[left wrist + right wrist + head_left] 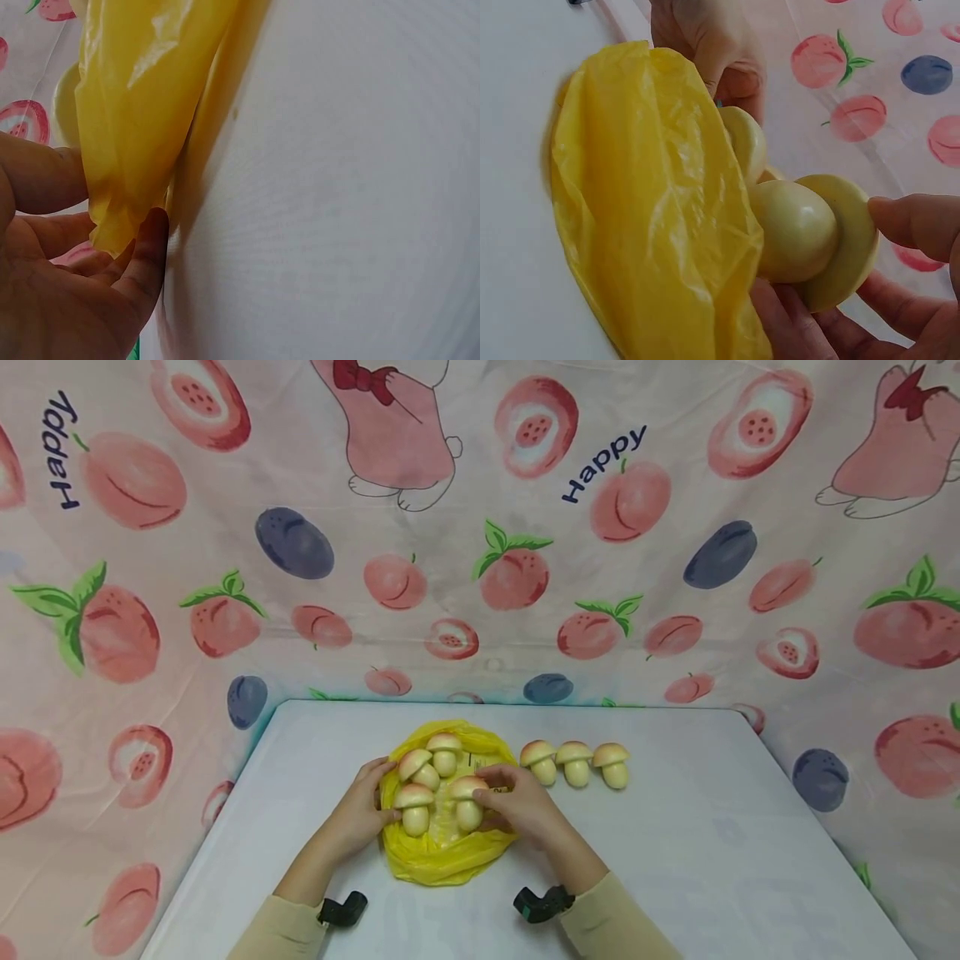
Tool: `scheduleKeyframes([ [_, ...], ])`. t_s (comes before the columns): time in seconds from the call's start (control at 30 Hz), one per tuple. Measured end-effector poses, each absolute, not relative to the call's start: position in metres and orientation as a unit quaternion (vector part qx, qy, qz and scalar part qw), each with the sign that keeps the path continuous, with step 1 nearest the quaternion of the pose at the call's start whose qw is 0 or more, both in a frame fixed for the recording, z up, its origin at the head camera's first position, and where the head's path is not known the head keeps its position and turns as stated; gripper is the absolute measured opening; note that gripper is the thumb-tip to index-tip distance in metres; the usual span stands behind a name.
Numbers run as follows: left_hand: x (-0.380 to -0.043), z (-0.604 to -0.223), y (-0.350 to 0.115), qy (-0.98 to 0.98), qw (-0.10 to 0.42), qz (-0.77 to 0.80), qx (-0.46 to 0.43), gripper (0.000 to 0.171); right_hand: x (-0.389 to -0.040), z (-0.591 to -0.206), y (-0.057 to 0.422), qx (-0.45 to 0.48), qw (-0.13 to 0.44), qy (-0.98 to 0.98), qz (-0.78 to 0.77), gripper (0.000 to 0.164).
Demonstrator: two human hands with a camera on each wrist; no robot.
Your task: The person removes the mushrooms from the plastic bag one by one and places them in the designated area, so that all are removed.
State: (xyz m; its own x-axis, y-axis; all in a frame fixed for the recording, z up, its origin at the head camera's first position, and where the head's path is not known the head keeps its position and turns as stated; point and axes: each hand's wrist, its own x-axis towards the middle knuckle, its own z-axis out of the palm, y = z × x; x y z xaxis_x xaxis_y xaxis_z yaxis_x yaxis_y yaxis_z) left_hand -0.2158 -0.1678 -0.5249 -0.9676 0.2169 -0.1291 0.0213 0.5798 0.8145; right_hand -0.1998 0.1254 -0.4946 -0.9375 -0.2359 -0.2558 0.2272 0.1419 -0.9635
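Note:
A yellow plastic bag (450, 864) sits on the white table with its mouth spread open. Inside it are several toy mushrooms, among them one at the left (415, 821), with cream stems and brown-tinged caps. My right hand (528, 802) grips the cap of the mushroom at the bag's right side (469, 814), thumb on top and fingers round the far side. On the opposite side, my left hand (358, 814) pinches the bag's edge, its thumb inside and its fingers (154, 247) along the outer side of the yellow plastic (142, 112).
Three more mushrooms (576, 764) stand in a row to the right of the bag. The white table (712, 860) reaches back to a hanging peach-print cloth (465, 668). A black strap device (543, 903) is worn on each wrist.

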Motion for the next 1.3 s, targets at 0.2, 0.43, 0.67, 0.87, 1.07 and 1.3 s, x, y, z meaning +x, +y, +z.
scheduleKeyframes([
  [0.2, -0.214, -0.524, -0.167, 0.884, 0.107, 0.449, 0.069, 0.082, -0.201, -0.490, 0.137, 0.002, 0.172, 0.729, -0.662, 0.045],
  [0.43, -0.214, -0.522, -0.167, 0.884, 0.107, 0.450, 0.069, 0.082, -0.202, -0.485, 0.151, 0.010, 0.147, 0.747, -0.648, 0.043],
  [0.67, -0.216, -0.524, -0.167, 0.881, 0.110, 0.455, 0.064, 0.083, -0.202, -0.483, 0.167, 0.019, 0.137, 0.747, -0.650, 0.047],
  [0.87, -0.217, -0.524, -0.168, 0.885, 0.109, 0.448, 0.063, 0.083, -0.200, -0.485, 0.180, 0.035, 0.119, 0.755, -0.644, 0.045],
  [1.07, -0.217, -0.524, -0.168, 0.884, 0.111, 0.449, 0.065, 0.082, -0.198, -0.484, 0.191, 0.034, 0.118, 0.761, -0.638, 0.045],
  [1.3, -0.216, -0.524, -0.168, 0.884, 0.109, 0.450, 0.065, 0.082, -0.196, -0.483, 0.208, 0.029, 0.117, 0.764, -0.634, 0.048],
])
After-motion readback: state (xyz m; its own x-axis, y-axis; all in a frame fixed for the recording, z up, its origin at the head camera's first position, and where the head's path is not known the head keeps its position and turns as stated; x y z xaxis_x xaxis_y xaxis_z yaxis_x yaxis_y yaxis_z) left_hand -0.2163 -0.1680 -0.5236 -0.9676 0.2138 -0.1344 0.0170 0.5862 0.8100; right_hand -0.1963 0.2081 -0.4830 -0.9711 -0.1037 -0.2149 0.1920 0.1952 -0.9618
